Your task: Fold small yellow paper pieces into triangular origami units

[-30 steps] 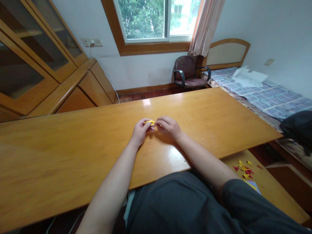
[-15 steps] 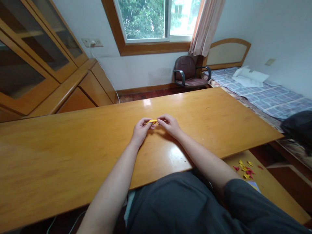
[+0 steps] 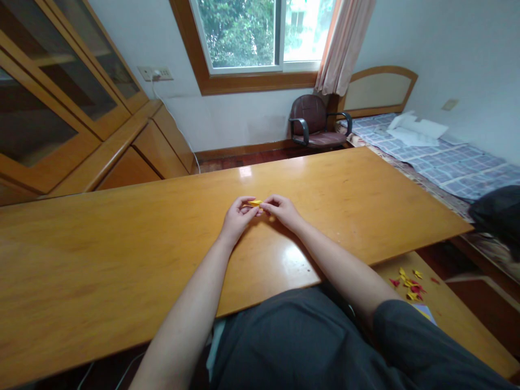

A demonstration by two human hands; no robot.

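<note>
- Daylight from a window (image 3: 260, 32) at 12 o'clock fills a room with glass-fronted cabinets (image 3: 60, 108) at 10 o'clock, a dark red chair (image 3: 312, 122) at 1 o'clock and a bed (image 3: 447, 162) with a checked cover at 2 o'clock.
- A long wooden desk (image 3: 122, 244) spans the view. Both forearms reach over its near edge toward its middle.
- The left hand (image 3: 235, 219) and right hand (image 3: 284, 211) meet fingertip to fingertip just above the desk top.
- Between them sits a small yellow paper piece (image 3: 255, 203), folded narrow. Each hand pinches one end with thumb and forefinger closed on it, and the other fingers are curled loosely.
- By the look of it, the work in hand is creasing or pressing a fold in this piece. How many folds it already has is too small to tell.
- Any further fold in so small a piece would call for a firm hold at one end and a precise, light press from the other fingertips, so the paper does not slip or skew.
- At 4 o'clock, on a lower side table (image 3: 455, 319), lie small folded paper pieces (image 3: 410, 284) in yellow and red, well apart from the hands.
</note>
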